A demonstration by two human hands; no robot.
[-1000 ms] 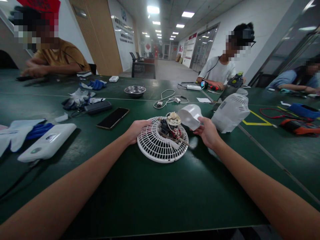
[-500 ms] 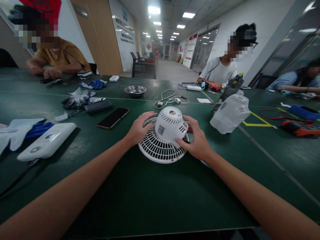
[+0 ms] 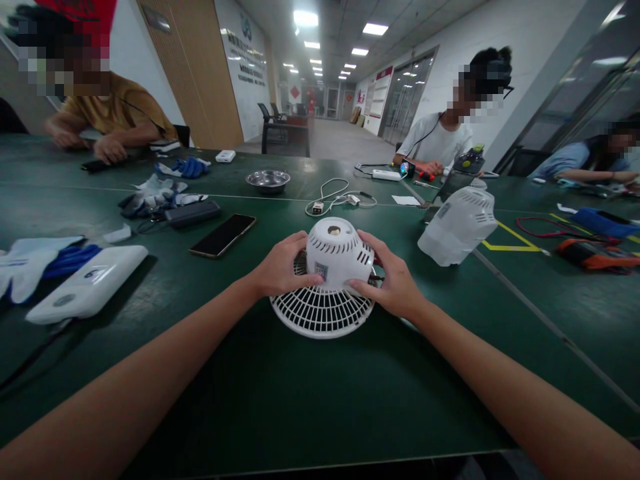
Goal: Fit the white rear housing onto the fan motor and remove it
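Note:
A white round fan grille lies flat on the green table in front of me. A white domed motor cover with vent slots and a small label sits on its centre, hiding the motor. My left hand grips the cover's left side, fingers curled round it. My right hand grips its right side, thumb on the lower front edge. Both hands are closed on the cover.
A white fan housing stands to the right, a black phone to the left, a white box and gloves further left. A steel bowl and white cables lie beyond. Other people sit at the far edge.
A second ago my right hand held the cover off to the right and the motor was bare. The cover now sits over the motor, and my left hand has moved from the grille onto it.

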